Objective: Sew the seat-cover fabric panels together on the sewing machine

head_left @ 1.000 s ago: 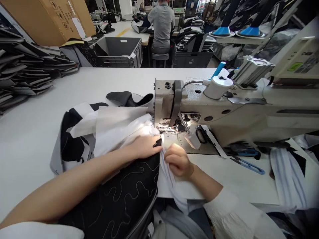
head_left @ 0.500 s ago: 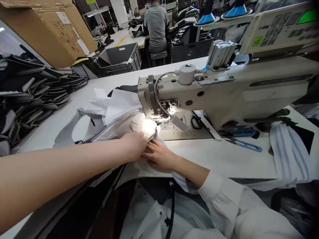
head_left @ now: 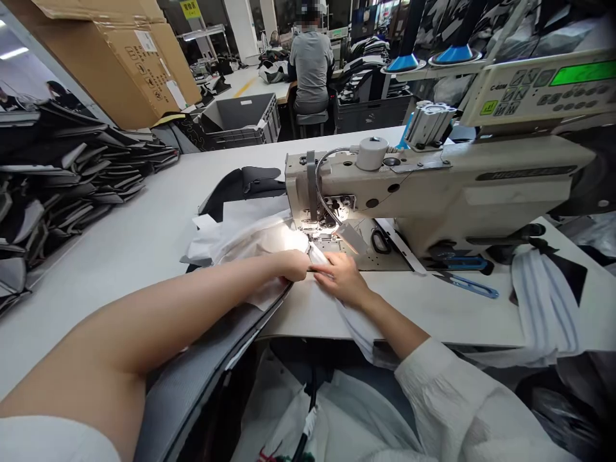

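At the far left, the pile of dark pads (head_left: 72, 160) sits on the white table (head_left: 144, 218), with the brown box (head_left: 129, 70) behind it. Next comes the cloth (head_left: 260, 237), on the table left of the needle and hanging down over the front edge. A moment ago a grey loop stuck out on its left; now I can't see that loop, and more of its dark back part (head_left: 240, 186) shows. The black side with wavy lines, there a bit before that, is out of sight too. The cloth is white and thin on top, with soft folds, and very bright under the lamp (head_left: 352, 237). Its low part is grey, with a dark edge. My left hand (head_left: 294, 264) has moved right, and its fingers are curled shut on the cloth near that edge. The white strip (head_left: 359, 324) runs from the needle down past the table edge. My right hand (head_left: 345, 279) is now higher, with its fingers half bent and laid on the strip; I can't tell if they pinch it. The sewing machine (head_left: 433, 199) stands behind, with black scissors (head_left: 381, 241) under its arm. Blue snips (head_left: 469, 284) and a striped cloth (head_left: 546, 301) lie farther right.
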A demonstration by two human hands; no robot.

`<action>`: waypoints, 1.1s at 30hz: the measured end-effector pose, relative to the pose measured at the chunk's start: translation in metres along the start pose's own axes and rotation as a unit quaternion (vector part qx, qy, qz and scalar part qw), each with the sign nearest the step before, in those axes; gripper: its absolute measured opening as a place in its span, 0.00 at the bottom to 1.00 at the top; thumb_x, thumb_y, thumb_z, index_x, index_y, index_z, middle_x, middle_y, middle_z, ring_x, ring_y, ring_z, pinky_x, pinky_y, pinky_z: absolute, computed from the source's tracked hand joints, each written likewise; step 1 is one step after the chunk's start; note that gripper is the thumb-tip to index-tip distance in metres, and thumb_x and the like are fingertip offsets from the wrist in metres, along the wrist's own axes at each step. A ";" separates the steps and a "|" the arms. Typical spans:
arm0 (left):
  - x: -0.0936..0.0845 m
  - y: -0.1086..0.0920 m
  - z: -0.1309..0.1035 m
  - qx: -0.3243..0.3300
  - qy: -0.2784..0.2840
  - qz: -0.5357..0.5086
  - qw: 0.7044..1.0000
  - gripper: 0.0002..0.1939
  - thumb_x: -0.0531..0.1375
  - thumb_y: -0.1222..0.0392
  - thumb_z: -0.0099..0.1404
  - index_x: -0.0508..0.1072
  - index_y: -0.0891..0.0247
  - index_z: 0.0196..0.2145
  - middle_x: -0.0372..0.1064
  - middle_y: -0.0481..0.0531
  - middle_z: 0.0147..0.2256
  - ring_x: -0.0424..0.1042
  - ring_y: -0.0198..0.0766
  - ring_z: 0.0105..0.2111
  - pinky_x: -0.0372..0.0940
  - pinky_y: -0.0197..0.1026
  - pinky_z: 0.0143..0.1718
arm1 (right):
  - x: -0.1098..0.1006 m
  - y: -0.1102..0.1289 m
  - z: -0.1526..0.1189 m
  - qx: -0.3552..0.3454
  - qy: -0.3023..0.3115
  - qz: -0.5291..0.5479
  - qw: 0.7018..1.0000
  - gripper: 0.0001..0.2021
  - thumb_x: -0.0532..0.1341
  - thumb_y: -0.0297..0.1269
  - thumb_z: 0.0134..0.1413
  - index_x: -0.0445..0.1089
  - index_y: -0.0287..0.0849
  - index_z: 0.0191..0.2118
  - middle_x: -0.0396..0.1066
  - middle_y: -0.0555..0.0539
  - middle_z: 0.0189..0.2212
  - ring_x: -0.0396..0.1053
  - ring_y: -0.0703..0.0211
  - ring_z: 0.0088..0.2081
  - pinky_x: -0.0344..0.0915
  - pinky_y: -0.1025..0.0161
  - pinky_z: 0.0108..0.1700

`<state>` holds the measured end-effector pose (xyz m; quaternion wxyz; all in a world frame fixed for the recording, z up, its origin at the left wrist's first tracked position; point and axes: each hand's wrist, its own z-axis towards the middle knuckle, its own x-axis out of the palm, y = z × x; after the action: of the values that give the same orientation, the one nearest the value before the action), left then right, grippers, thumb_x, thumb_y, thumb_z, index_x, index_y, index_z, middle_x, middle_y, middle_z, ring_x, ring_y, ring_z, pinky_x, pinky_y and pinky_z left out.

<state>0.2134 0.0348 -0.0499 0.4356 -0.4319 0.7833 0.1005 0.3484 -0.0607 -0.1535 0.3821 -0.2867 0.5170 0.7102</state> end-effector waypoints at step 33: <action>0.066 0.013 0.015 0.060 -0.021 -0.532 0.844 0.38 0.47 0.64 0.59 0.35 0.52 0.64 0.50 0.40 0.20 0.51 0.27 0.12 0.54 0.30 0.11 | 0.001 -0.009 0.045 0.018 0.038 -0.112 0.993 0.16 0.53 0.35 0.55 0.70 0.44 0.48 0.69 0.45 0.35 0.66 0.56 0.35 0.60 0.64 0.34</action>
<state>0.1958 0.0118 -0.1126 0.4640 -0.7532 0.4281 -0.1847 0.3553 -0.0157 -0.1454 0.4445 -0.3629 0.5084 0.6421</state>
